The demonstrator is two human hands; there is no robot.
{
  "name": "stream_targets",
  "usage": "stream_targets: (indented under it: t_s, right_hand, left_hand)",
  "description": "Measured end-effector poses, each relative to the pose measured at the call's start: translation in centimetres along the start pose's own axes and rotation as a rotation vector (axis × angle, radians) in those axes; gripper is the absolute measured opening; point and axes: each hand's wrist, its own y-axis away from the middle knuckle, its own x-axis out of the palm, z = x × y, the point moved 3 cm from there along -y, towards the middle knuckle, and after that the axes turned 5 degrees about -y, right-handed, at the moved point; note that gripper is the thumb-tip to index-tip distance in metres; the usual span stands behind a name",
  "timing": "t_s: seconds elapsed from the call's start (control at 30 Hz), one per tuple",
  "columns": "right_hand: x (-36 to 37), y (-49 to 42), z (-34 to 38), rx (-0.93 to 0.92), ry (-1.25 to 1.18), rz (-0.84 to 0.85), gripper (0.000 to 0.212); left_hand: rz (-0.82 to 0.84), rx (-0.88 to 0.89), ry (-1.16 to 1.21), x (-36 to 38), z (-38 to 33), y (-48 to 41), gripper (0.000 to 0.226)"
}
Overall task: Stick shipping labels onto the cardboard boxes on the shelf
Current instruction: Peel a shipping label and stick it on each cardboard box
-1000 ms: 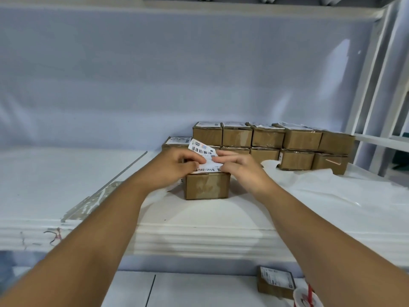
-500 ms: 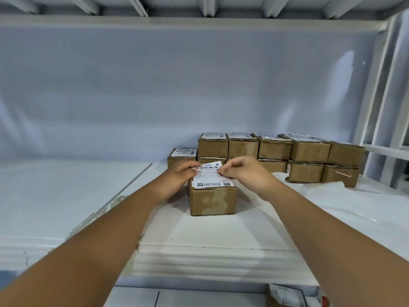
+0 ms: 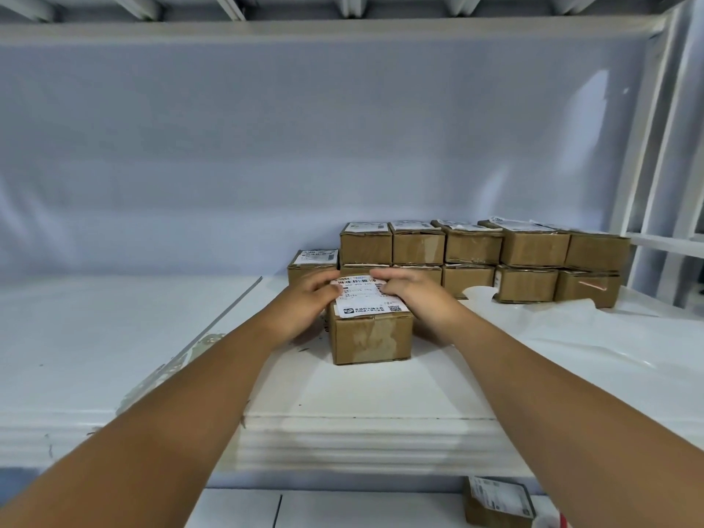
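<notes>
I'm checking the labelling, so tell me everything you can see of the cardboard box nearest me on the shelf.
The front box is a small brown cardboard carton, closed, with a glossy tape strip down its near face. It sits upright on the white shelf, in front of the stacked boxes. A white shipping label with barcodes and a QR code lies across its top. The left hand and right hand flank it, fingers pressing the label's far end.

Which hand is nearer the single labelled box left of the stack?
Left. The left hand sits just in front of the single box; the right hand is farther right.
</notes>
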Motion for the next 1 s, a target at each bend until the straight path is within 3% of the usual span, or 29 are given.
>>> stream_targets:
  t_s: [0.13, 0.37, 0.6, 0.7, 0.77, 1.0]
  right_hand:
    - [-0.1, 0.4, 0.0, 0.014, 0.042, 0.049, 0.035]
    - [0.0, 0.6, -0.4, 0.019, 0.140, 0.081, 0.042]
    - [-0.1, 0.7, -0.5, 0.006, 0.218, 0.065, 0.096]
    - [-0.2, 0.9, -0.2, 0.000, 0.163, 0.016, 0.078]
    - [-0.3, 0.9, -0.1, -0.011, 0.093, 0.027, 0.069]
    - [-0.2, 1.2, 0.5, -0.041, -0.124, 0.066, 0.064]
  left_hand:
    - [-0.004, -0.018, -0.029, -0.1, -0.4, 0.5, 0.040]
    - [0.183, -0.119, 0.186, 0.0, -0.7, 1.8, 0.064]
    - [0.151, -0.104, 0.290, -0.1, -1.1, 1.8, 0.049]
    - [0.086, -0.070, 0.314, -0.4, -1.1, 1.5, 0.060]
    - [0.041, -0.031, 0.366, -0.6, -1.4, 1.5, 0.055]
    - [0.014, 0.046, 0.344, -0.6, -1.9, 1.4, 0.046]
